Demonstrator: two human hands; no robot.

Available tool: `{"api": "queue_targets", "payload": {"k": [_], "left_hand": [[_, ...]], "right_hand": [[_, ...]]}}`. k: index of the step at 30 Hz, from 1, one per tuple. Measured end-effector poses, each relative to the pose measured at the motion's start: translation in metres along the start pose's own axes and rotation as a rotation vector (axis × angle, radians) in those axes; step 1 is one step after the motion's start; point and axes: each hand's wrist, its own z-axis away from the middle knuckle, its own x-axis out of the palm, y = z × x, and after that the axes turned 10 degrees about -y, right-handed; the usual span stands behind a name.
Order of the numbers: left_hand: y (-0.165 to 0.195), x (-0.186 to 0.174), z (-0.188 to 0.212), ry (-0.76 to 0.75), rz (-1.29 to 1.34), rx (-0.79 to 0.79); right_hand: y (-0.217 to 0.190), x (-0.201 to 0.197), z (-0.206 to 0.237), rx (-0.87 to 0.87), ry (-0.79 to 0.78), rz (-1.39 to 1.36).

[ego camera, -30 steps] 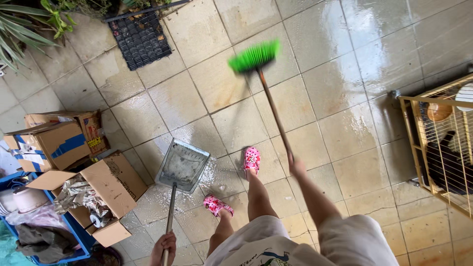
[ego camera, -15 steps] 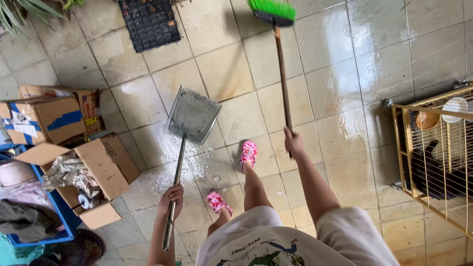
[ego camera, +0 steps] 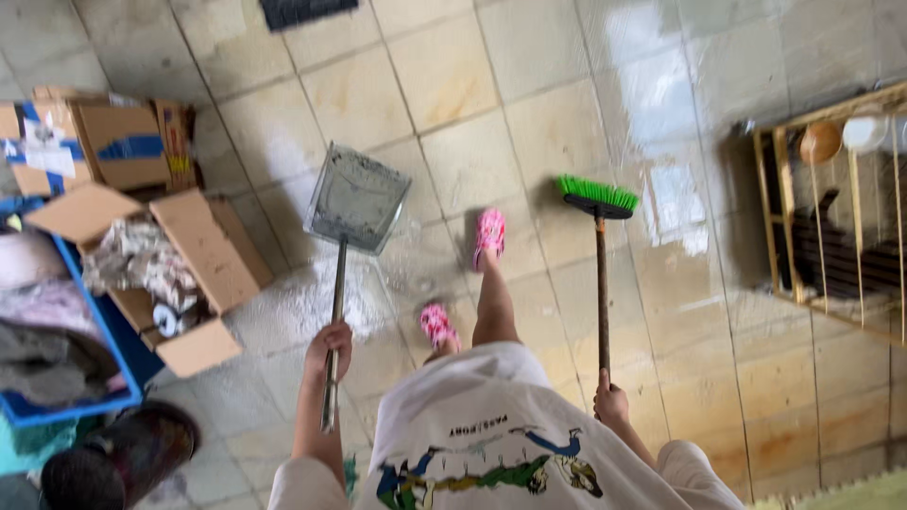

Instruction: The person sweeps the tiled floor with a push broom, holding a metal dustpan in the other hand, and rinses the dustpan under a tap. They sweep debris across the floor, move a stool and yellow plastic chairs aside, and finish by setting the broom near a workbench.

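Over the wet tiled floor (ego camera: 453, 104), the left hand (ego camera: 328, 347) has its fingers curled tight around the metal handle of the dustpan (ego camera: 357, 197), whose pan hangs tilted just above the tiles beside an open cardboard box (ego camera: 194, 274). Fingers of the right hand (ego camera: 611, 401) are wrapped round the wooden stick of the broom (ego camera: 597, 196), its green bristles near a pink sandal (ego camera: 489, 233). Compared with 0.5 s ago, the broom head has been pulled much closer to the feet, and the dustpan sits a little higher

One green broom (ego camera: 598, 195), one metal dustpan (ego camera: 357, 197), two pink slippers (ego camera: 489, 232), two cardboard boxes (ego camera: 198, 264), one wooden cage (ego camera: 836, 212), one blue bin (ego camera: 66, 401)
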Motion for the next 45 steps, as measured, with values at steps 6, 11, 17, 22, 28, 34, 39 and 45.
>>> {"api": "queue_targets", "payload": {"k": [6, 11, 17, 22, 28, 34, 39, 45], "left_hand": [[0.025, -0.069, 0.058, -0.002, 0.068, 0.011], [0.036, -0.118, 0.079, -0.024, 0.192, 0.023], [0.046, -0.183, 0.101, -0.061, 0.339, 0.070], [0.049, -0.239, 0.134, -0.051, 0.473, 0.063], [0.017, -0.281, 0.196, -0.070, 0.454, 0.178], [0.000, -0.299, 0.234, -0.143, 0.498, 0.233], [0.013, -0.320, 0.237, -0.081, 0.506, 0.221], [0.062, -0.346, 0.235, -0.140, 0.635, 0.105]], "right_hand": [[0.203, -0.008, 0.004, -0.021, 0.164, 0.693], [0.204, 0.056, -0.006, 0.048, -0.010, 0.818], [0.012, 0.190, -0.078, -0.291, -0.033, 0.741], [-0.204, 0.262, -0.177, -0.215, -0.085, 0.767], [-0.184, 0.217, -0.140, -0.466, -0.319, 0.309], [-0.034, 0.134, -0.034, -0.342, -0.245, 0.452], [0.053, 0.110, 0.027, -0.186, -0.259, 0.449], [0.156, 0.107, 0.080, -0.066, -0.248, 0.556]]}}
